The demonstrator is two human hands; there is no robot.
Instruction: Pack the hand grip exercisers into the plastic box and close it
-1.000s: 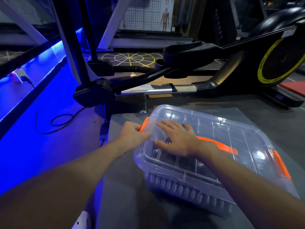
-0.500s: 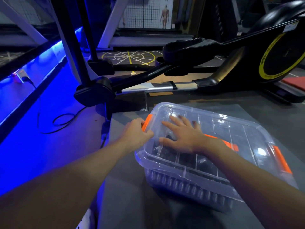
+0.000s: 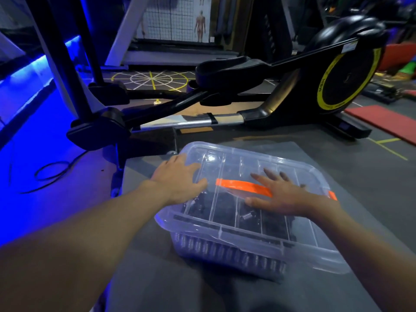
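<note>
Moved since half a second ago: right hand from the lid's left part to its right part, at 3 o'clock of the box centre. Left hand has come off the left latch and onto the lid's left end, at 9 o'clock.

Hands, 2. Left hand: palm down, fingers relaxed and slightly apart, resting on the lid corner. Right hand: flat, fingers spread, pressing on the lid.

Plastic box, 1: clear, on the grey bench, mid-view.

Lid, 1: clear, ribbed, lying on the box. Whether it is latched cannot be told.

Orange handle, 1: strap across the lid, right end hidden under the right hand.

Orange clip, 1 seen, at the lid's 3 o'clock end, mostly behind the right wrist. The 9 o'clock clip, seen earlier, is now covered by the left hand.

Hand grip exercisers: inside the box, dark handles under the lid and a row of metal springs along the near wall. The number cannot be counted through the plastic.

Elliptical trainer, 1: on the floor at 12 o'clock, uprights cut off at the top edge.

Cable, 1: on the floor at 9 o'clock.

Red mat, 1: at 2 o'clock, cut off by the right edge.
</note>
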